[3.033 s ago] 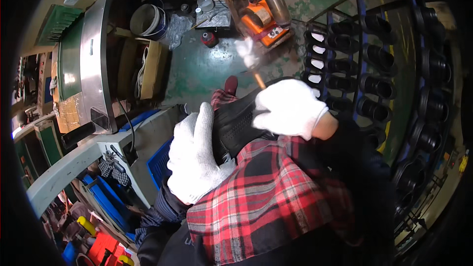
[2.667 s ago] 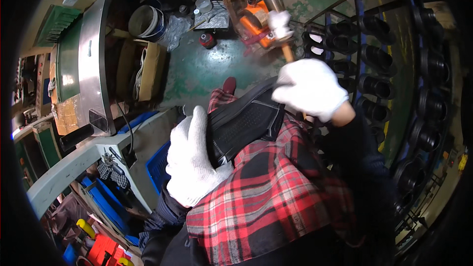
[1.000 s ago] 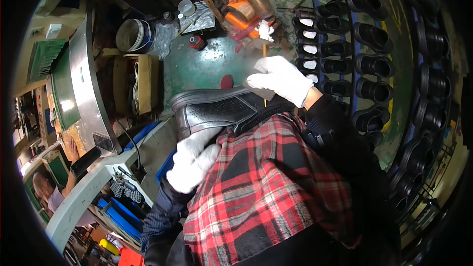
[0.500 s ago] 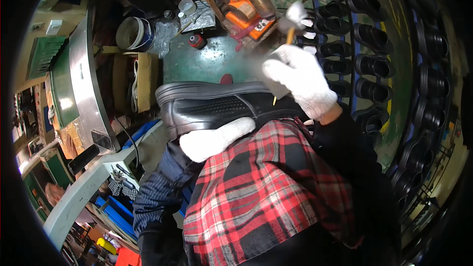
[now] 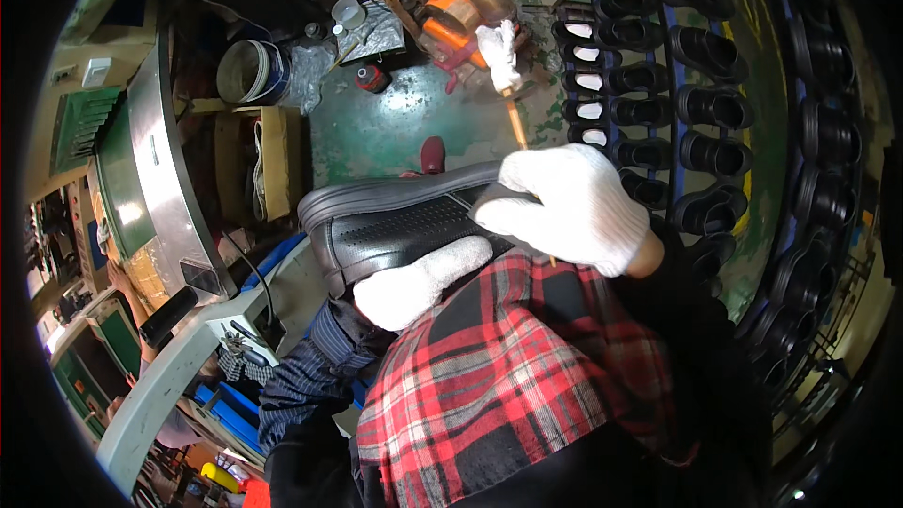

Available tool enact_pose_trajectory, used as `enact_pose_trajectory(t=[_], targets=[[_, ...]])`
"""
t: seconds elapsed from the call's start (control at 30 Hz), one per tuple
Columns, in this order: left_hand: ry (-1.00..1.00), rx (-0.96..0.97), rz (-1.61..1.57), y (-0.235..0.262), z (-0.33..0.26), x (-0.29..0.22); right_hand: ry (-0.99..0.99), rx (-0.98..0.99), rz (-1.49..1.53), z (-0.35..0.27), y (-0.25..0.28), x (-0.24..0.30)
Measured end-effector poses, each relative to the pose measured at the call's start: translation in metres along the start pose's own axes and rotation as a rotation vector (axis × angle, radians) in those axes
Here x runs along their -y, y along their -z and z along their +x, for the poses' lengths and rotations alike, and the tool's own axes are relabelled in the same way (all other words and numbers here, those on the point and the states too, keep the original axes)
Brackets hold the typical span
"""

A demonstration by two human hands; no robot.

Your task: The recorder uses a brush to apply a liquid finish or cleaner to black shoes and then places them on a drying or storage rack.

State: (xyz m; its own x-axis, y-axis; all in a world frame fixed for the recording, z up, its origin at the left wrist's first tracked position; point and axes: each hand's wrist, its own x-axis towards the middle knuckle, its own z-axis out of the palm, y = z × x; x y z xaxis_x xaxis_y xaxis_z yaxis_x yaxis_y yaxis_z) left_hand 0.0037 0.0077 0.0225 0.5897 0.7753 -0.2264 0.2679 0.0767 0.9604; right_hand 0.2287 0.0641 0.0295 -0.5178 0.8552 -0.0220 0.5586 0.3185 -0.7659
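Note:
A black leather shoe [image 5: 386, 228] with rows of small perforations lies on its side across my lap, its thick sole turned away from me. My left hand [image 5: 414, 284], in a white knit glove, is closed on the shoe's near edge. Over the toe end, my gloved right hand [image 5: 574, 207] grips a thin wooden stick [image 5: 515, 120] with a bunched white cloth [image 5: 499, 52] at its far end. A dark grey flat piece [image 5: 491, 196] shows beside the right fingers; what it is I cannot make out. A red-black plaid cloth [image 5: 499, 357] covers my lap.
Racks of black shoes [image 5: 710, 103] stand to the right. Ahead are an orange device [image 5: 444, 30], a red-capped bottle [image 5: 372, 78] and a bucket [image 5: 252, 71]. A metal-edged bench [image 5: 174, 169] runs along the left, where another person's arm [image 5: 132, 296] shows. A red shoe toe [image 5: 433, 154] is on the floor.
My right hand has come nearer to me over the shoe, and the stick's cloth end has swung left and nearer. My left hand has shifted slightly nearer, still on the shoe.

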Motion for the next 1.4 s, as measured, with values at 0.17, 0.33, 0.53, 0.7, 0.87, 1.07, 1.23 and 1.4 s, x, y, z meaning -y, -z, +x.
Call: enact_pose_trajectory(t=[0.17, 0.33, 0.53, 0.7, 0.87, 1.07, 1.23, 1.4], targets=[[0.339, -0.110, -0.598, -0.004, 0.001, -0.009, -0.158, 0.165, -0.058, -0.009, 0.024, -0.001], [0.222, -0.030, -0.360, 0.000, 0.000, 0.006, -0.074, 0.097, 0.123, 0.001, 0.012, 0.010], [0.046, -0.034, -0.110, -0.001, -0.004, 0.000, 0.001, 0.106, -0.069, -0.003, 0.022, 0.005], [0.293, -0.020, -0.429, 0.003, 0.006, -0.010, -0.150, 0.094, 0.122, 0.002, 0.012, 0.011], [0.376, -0.119, -0.638, -0.002, 0.006, -0.014, -0.169, 0.110, -0.082, 0.000, 0.023, 0.000], [0.376, -0.097, -0.659, -0.005, 0.004, 0.002, -0.034, 0.052, 0.002, -0.001, 0.013, 0.006], [0.340, -0.009, -0.479, 0.004, 0.010, 0.000, -0.030, 0.102, -0.027, 0.009, 0.027, 0.006], [0.400, -0.067, -0.562, -0.003, 0.009, -0.006, -0.088, 0.136, -0.172, -0.002, 0.026, -0.005]])
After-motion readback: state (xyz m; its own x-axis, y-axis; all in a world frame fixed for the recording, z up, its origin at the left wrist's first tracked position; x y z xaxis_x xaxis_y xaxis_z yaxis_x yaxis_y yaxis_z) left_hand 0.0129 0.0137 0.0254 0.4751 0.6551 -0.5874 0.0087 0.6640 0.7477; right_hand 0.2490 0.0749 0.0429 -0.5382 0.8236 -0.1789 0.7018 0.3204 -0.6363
